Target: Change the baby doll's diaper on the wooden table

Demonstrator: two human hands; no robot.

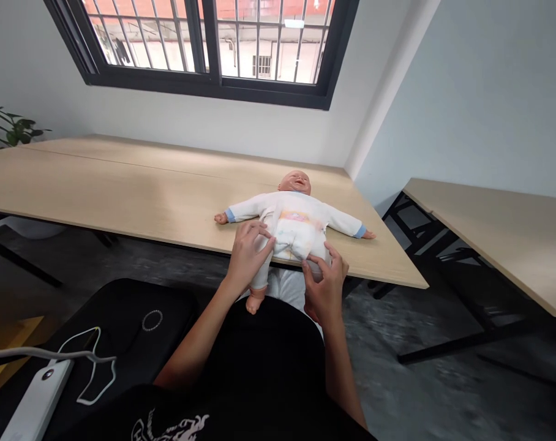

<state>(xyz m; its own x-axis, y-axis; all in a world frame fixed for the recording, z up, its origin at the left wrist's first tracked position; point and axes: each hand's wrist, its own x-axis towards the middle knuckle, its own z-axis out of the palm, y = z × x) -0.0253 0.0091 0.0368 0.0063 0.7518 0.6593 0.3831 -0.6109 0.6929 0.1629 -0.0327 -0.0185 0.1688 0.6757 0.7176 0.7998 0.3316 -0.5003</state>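
Observation:
A baby doll (297, 181) lies on its back at the table's near edge, arms spread and legs hanging over the edge. It wears a white outfit (253, 205) with blue cuffs, and a white diaper (293, 229) with a coloured waistband is over the outfit. My left hand (250, 254) is at the diaper's left leg edge, thumb and fingertips closed on it. At the right leg edge, my right hand (326, 282) pinches the diaper between thumb and finger. One bare doll foot (255, 300) shows below my left hand; the other foot is mostly hidden behind my right hand.
The wooden table (135, 190) runs along the wall under a barred window (214, 43). A second table (498, 226) stands at the right. On a black chair (135, 306) at lower left lie a white power bank (39, 398), a cable (92, 361) and a bracelet (152, 320).

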